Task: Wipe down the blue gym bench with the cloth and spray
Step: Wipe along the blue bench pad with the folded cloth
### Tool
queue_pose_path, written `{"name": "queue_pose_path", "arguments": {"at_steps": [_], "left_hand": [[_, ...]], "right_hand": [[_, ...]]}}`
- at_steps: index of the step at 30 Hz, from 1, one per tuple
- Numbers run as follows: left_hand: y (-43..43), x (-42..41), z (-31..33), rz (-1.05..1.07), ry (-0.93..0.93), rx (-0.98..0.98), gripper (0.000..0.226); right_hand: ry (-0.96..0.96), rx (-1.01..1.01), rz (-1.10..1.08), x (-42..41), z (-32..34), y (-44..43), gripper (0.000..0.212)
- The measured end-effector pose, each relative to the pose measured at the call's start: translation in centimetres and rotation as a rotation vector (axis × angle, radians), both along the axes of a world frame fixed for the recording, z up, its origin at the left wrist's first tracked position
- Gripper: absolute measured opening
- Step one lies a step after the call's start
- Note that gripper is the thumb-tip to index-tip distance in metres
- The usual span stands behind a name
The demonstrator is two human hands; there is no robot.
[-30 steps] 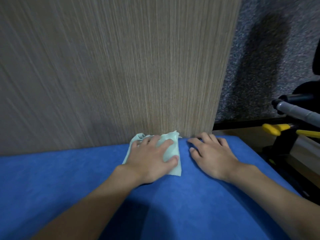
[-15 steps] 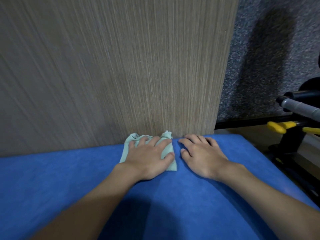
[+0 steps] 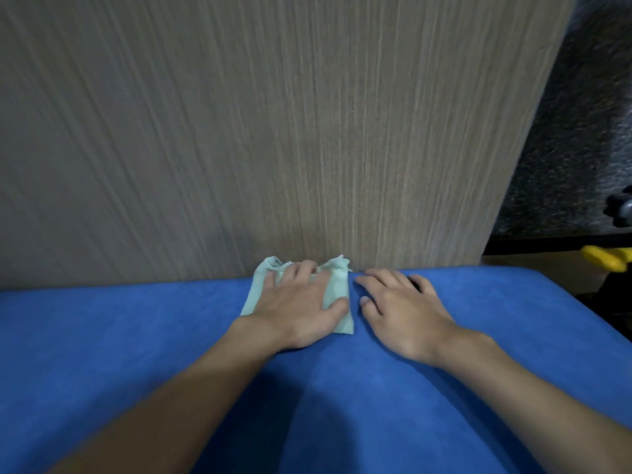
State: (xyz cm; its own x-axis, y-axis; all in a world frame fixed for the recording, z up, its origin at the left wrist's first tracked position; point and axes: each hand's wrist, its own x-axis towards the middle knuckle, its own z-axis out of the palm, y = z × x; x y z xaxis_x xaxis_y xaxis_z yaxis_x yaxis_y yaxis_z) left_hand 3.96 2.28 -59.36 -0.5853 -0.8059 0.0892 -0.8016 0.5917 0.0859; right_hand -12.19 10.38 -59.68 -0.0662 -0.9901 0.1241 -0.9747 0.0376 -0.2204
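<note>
The person was in the wiping step. The left hand point(image 3: 297, 309) lay flat on the cloth point(image 3: 337, 285), fingers spread and fairly straight. It pressed the cloth down rather than clutching it, with the thumb resting along the cloth's near right edge. The pale green cloth sat bunched under that palm on the blue gym bench point(image 3: 136, 336), and its far edge was crumpled against the wood-grain panel point(image 3: 273, 131) just beyond the fingertips. The right hand point(image 3: 403, 313) lay just to the right of the cloth, flat on the padding and holding nothing. Its fingers were loosely spread, their tips close to the same panel.

By my reckoning the wipe had reached the bench's far edge. The next stroke would need the pressing hand to drag the cloth sideways or back toward the body. It would also need steady downward pressure, so the cloth slid with the palm and did not fold under it. Most of the padding lay nearer the body and off to the left of the cloth.

I counted one cloth, one bench and two hands. There was one yellow object point(image 3: 605, 265) far off to the right, cut by the frame edge. I could see no spray bottle.
</note>
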Motion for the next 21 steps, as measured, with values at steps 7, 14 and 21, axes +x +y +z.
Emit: {"name": "queue_pose_path", "arguments": {"at_steps": [7,14,21], "left_hand": [[-1.5,3.0,0.0,-0.074,-0.026,0.040,0.065],[-4.4,11.2,-0.3,0.053,-0.027,0.003,0.074],[-4.0,10.2,-0.6,0.032,0.008,0.026,0.083]], "right_hand": [[0.041,0.103,-0.062,0.3,0.2,0.2,0.050],[0.128,0.099,-0.118,2.2,1.2,-0.3,0.047],[0.024,0.096,0.044,8.8,0.5,-3.1,0.053]]}}
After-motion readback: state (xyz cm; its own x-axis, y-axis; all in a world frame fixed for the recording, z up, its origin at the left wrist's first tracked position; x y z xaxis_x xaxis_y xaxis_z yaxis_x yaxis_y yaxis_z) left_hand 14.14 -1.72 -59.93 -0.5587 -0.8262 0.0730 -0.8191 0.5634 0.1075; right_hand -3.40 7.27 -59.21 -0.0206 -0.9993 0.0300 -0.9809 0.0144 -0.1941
